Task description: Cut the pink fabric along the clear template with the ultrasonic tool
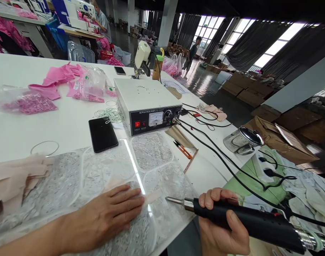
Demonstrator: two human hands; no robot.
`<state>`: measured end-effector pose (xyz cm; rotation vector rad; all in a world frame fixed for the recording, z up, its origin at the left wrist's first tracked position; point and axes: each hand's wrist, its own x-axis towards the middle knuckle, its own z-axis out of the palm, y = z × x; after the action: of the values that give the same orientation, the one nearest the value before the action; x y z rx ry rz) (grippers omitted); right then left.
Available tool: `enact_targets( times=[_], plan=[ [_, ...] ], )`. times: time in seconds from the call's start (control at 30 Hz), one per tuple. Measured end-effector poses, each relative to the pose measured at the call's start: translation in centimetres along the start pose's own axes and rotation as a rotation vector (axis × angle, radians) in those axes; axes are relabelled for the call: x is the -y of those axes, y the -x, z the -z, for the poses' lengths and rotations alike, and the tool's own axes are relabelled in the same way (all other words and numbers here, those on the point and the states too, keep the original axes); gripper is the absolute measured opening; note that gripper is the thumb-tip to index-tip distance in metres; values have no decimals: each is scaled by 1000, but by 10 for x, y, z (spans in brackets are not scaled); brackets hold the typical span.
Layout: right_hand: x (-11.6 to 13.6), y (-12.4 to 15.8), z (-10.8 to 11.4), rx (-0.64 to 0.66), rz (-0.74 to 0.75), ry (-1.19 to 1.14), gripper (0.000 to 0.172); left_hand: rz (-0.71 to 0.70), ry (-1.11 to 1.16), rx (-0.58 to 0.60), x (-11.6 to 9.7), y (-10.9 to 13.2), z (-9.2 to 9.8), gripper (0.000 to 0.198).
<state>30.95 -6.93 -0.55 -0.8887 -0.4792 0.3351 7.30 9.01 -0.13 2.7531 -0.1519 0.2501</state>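
My left hand (109,213) lies flat with its fingers stretched out, pressing a pale pink fabric strip (153,196) onto the patterned mat (151,149). One end of that strip pokes out past my fingertips; the rest is largely covered by the hand. My right hand (221,227) is wrapped round the black body of a handheld ultrasonic welder (247,217). Its pointed metal tip (175,201) faces left, just beside the strip's free end. At the left edge, more pale fabric strips (15,174) are heaped on the mat.
A white control box (155,119) with a dial stands ahead, its black cable (218,156) running right. Around it are a phone (102,134), orange thread snips (183,149), elastic cord (109,114), bagged pink pieces (31,101) and a metal mug (242,140). Two people are farther back.
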Motion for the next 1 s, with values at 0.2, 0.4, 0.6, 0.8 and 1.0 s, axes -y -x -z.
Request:
enact_targets(
  times=[0.2, 0.4, 0.6, 0.8, 1.0],
  plan=[
    [1, 0, -9, -17, 14, -13, 15, -19, -32, 20, 1, -4, 1, 46],
    [1, -1, -14, 21, 28, 12, 14, -7, 38, -3, 0, -1, 1, 50],
    [-2, 0, -13, 50, 35, 43, 15, -26, -3, -4, 1, 0, -1, 48],
    [-3, -1, -14, 57, 33, 15, 14, -40, -49, 16, 1, 0, 0, 44],
    [-2, -1, -15, 78, 31, -3, 10, -31, -39, 29, 0, 0, 0, 46]
  ],
)
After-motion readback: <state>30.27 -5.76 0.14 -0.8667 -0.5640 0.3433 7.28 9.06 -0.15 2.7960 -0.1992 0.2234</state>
